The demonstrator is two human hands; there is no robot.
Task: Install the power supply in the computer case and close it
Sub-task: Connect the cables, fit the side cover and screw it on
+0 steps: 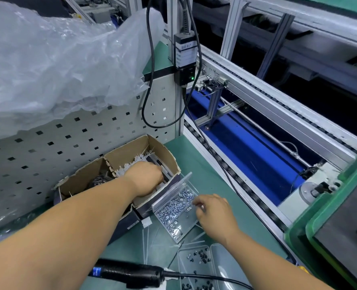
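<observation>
An electric screwdriver (129, 274) lies nearest, its ends cut off by the left forearm. Beside it, a clear tray (196, 266) holds dark screws. The right hand (213, 212) pinches at silver screws in a clear box (173, 214); the fingertips are blurred. The left hand (146, 178) reaches into a cardboard box (158, 147) of white cable ties (140, 159), fingers hidden, so its grip cannot be told. At right, a dark grey slab in a green tray (299, 233), possibly the computer case (345, 243), is cut off.
</observation>
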